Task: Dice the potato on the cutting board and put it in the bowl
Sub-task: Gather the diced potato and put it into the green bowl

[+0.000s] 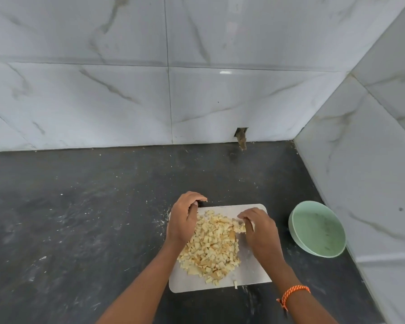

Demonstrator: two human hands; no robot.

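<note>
A heap of pale yellow diced potato (211, 249) lies on the white cutting board (253, 270). My left hand (185, 220) is curled over the board's far left corner, beside the heap. A small black thing (199, 202), seemingly a knife handle, shows under its fingers, and no blade is visible. My right hand (260, 232) sits at the heap's right side with its fingers curled round a clump of dice (240, 227). The mint green bowl (318, 228) stands to the right of the board, tilted toward me, with nothing in it.
The board lies on a dark stone counter (80, 218) dusted with white specks. Marble-tiled walls close the back and the right side, and the bowl sits against the right wall (372, 183). A small broken gap (241, 136) shows at the base of the back wall.
</note>
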